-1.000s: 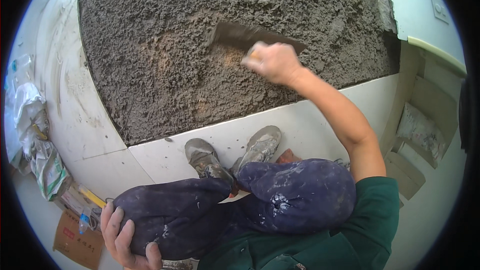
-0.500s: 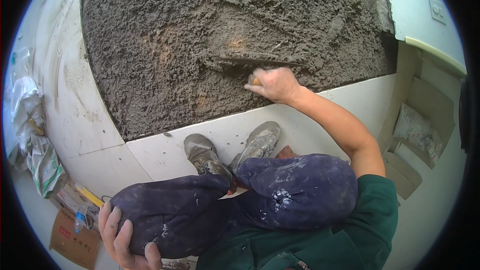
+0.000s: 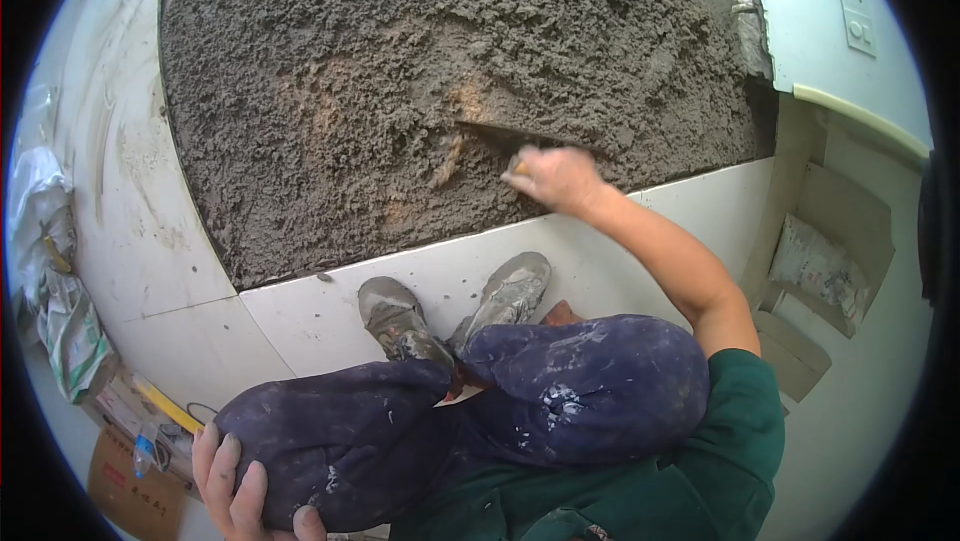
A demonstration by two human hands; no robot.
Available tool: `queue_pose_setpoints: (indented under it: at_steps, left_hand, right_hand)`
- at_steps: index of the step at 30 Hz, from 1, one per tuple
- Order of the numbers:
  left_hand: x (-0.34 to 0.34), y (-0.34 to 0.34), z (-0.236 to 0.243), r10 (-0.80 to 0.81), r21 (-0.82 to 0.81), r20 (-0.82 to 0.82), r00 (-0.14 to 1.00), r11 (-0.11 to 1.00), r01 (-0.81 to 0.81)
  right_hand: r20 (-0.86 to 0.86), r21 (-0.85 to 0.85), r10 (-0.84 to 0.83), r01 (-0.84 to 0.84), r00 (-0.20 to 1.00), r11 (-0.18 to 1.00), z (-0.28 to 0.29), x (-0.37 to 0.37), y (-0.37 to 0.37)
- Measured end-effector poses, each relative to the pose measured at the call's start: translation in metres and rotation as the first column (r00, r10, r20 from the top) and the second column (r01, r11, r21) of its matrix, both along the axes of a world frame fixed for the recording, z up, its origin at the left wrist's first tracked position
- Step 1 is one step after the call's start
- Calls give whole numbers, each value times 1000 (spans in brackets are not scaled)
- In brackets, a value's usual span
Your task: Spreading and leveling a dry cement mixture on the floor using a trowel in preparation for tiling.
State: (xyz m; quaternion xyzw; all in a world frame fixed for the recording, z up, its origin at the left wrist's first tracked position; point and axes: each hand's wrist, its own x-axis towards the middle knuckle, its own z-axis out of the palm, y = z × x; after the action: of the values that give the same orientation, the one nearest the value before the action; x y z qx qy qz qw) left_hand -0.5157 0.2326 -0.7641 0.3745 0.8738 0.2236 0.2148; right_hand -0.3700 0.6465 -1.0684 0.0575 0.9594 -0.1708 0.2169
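Note:
A wide bed of grey, crumbly mortar fills the floor ahead of me. My right hand is closed round the light-coloured handle of a flat steel trowel. Its long thin blade lies tilted at the mortar's surface, in the near middle part of the bed; the blade's underside is hidden. Just left of the blade shows a short, lighter scraped streak in the mortar. My left hand rests on my left knee with its fingers spread, holding nothing.
White floor tiles border the mortar, with my shoes on them. At the left lie plastic bags, a yellow-handled tool and a cardboard box. Cardboard pieces and a bag stand by the right wall.
My right hand has drawn the trowel a little to the right and nearer, with the blade more tilted. A light streak now shows in the mortar left of it. My left hand stays on the knee.

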Motion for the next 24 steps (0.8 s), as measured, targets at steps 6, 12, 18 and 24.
queue_pose_setpoints:
  at_steps: [6,12,18,24]
  left_hand:
    - [3,-3,1,11,28,-29,1000,1000,-10]
    - [6,-6,4,21,-1,-23,1000,1000,-21]
    - [7,-2,4,14,-12,-26,1000,1000,-14]
    - [8,3,6,-24,6,-35,999,1000,24]
  right_hand:
    - [-157,51,23,-15,987,999,5,-12,17]
    - [-265,123,7,27,964,992,-4,-27,38]
    - [-92,-179,119,-134,989,975,16,-11,-31]
    - [-9,-271,-74,69,997,960,-7,-122,-11]
